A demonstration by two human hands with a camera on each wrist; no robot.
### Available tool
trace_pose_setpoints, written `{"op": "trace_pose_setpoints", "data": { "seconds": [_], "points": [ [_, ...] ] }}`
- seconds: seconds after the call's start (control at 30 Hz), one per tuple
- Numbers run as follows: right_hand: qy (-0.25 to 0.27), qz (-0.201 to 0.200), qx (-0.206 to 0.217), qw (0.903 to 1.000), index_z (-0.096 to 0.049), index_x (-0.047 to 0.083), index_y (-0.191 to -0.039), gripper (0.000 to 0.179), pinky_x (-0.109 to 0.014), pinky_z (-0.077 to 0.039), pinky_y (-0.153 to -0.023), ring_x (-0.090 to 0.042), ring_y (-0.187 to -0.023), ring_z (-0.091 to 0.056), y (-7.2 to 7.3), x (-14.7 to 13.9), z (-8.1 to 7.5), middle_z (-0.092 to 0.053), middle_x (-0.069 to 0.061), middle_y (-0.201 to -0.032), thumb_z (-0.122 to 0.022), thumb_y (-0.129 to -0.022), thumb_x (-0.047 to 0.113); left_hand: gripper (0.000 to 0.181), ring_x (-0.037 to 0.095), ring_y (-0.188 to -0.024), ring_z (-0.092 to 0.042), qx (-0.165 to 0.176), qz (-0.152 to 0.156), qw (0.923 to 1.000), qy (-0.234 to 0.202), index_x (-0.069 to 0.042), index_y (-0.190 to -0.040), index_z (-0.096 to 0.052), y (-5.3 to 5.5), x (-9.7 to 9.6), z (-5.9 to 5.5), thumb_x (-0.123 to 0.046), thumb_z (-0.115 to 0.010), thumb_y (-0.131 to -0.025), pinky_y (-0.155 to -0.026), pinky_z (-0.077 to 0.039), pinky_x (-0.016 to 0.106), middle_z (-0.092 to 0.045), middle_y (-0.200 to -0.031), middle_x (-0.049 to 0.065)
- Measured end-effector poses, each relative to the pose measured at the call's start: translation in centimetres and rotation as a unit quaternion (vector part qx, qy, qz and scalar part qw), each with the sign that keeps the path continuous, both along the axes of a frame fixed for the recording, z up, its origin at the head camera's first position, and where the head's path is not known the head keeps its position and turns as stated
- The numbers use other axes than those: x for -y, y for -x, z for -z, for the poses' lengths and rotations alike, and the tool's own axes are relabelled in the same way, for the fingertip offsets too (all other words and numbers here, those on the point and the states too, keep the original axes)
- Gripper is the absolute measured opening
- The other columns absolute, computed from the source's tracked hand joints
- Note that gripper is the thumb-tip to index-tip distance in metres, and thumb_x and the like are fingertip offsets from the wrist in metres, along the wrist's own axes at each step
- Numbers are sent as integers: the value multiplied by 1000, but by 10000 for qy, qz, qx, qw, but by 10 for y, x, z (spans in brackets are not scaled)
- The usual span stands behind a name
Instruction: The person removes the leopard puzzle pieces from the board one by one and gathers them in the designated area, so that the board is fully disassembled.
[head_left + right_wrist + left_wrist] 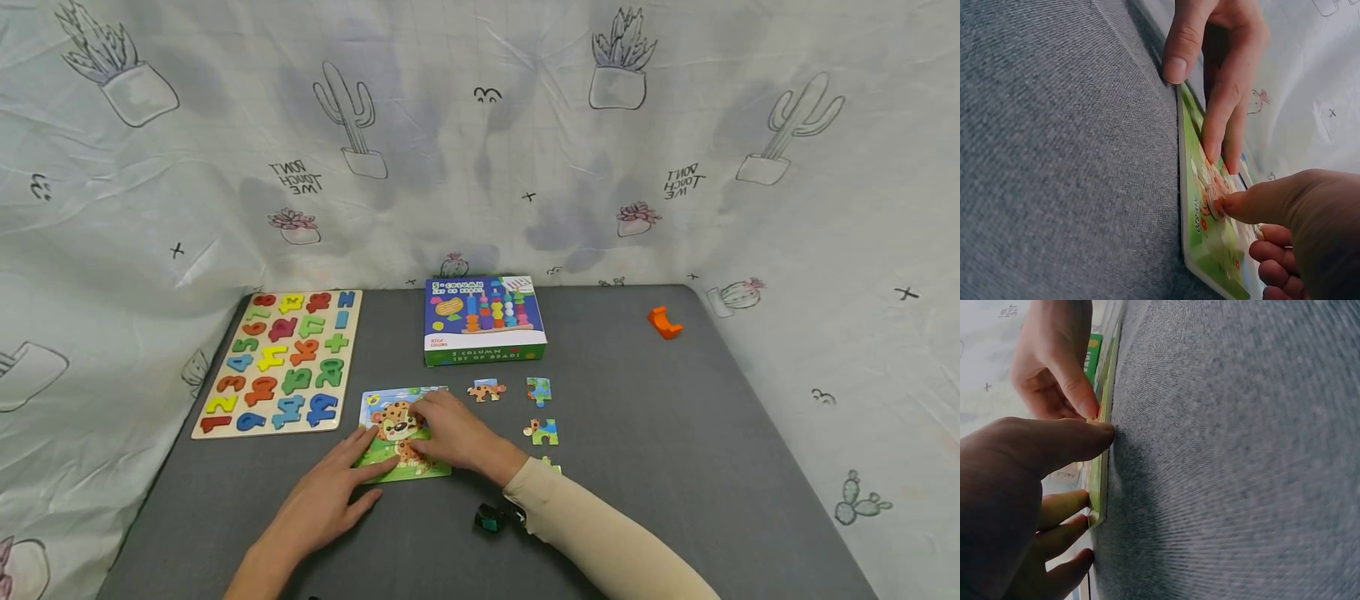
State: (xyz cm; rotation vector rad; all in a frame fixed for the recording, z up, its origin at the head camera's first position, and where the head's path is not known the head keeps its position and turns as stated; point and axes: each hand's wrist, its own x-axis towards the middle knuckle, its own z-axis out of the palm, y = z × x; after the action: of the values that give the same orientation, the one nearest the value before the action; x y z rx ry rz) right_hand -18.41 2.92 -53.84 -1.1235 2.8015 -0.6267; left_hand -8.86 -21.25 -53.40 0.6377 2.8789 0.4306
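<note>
A leopard jigsaw puzzle [412, 469] in its flat board lies in front of me on the grey table. My left hand [330, 492] rests along its left side, fingers extended and spread, several fingertips on the board; its thumb touches the near edge in the left wrist view. From the right, my right hand [457, 433] bends over the leopard picture, thumb and index finger pinching a puzzle piece [1215, 203] at the surface. The right palm and fingers hide much of that piece. In the right wrist view, the other right fingers [1272, 256] are curled.
Loose puzzle pieces [540, 390] lie to the right, one partly behind the right forearm. Behind the puzzle stands a bead-set box [486, 340]. A wooden number board [277, 362] lies left, an orange arched block [664, 322] far right. A small dark object [489, 518] sits by the right sleeve.
</note>
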Motion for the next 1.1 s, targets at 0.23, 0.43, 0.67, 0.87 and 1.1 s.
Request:
{"op": "trace_pose_setpoints", "data": {
  "seconds": [0.23, 0.43, 0.67, 0.87, 1.1],
  "points": [
    [155, 74, -38, 9998, -75, 12, -125, 37, -29, -53, -91, -15, -106, -59, 0, -9, -2, -69, 2, -112, -86, -97, 34, 50, 45, -157, -35, -85, 32, 10000, -22, -29, -147, -72, -1, -1, 2, -31, -84, -98, -113, -45, 68, -39, -171, 17],
    [365, 169, 26, 9992, -74, 11, -127, 38, -32, -53, -91, -17, -105, -56, 1, -30, -11, -68, -1, -115, -86, -98, 33, 50, 45, -157, -34, -109, 25, 9999, -52, -29, -146, -73, -1, -1, 2, -30, -84, -98, -111, -46, 69, -38, -172, 17],
    [612, 258, -128, 9977, -74, 9, -129, 41, -38, -56, -92, -20, -108, -59, 0, -60, -23, -69, -3, -118, -89, -95, 27, 50, 45, -158, -33, -11, -44, 10000, -28, -29, -147, -72, -1, -1, 0, -30, -84, -98, -112, -45, 70, -37, -172, 16],
    [727, 355, -274, 9963, -74, 8, -128, 42, -40, -56, -89, -20, -104, -58, -5, -85, -29, -68, -3, -114, -91, -93, 23, 51, 44, -158, -32, 87, -60, 9999, 3, -29, -148, -71, 0, -2, -2, -29, -83, -98, -115, -43, 69, -36, -173, 16],
    [700, 505, -308, 9958, -75, 7, -124, 41, -42, -56, -88, -22, -101, -57, -10, -109, -24, -68, -4, -110, -94, -90, 21, 50, 43, -159, -32, 93, -91, 9999, -21, -29, -147, -72, -1, -2, -2, -28, -83, -98, -115, -43, 69, -37, -173, 15]
  ]
}}
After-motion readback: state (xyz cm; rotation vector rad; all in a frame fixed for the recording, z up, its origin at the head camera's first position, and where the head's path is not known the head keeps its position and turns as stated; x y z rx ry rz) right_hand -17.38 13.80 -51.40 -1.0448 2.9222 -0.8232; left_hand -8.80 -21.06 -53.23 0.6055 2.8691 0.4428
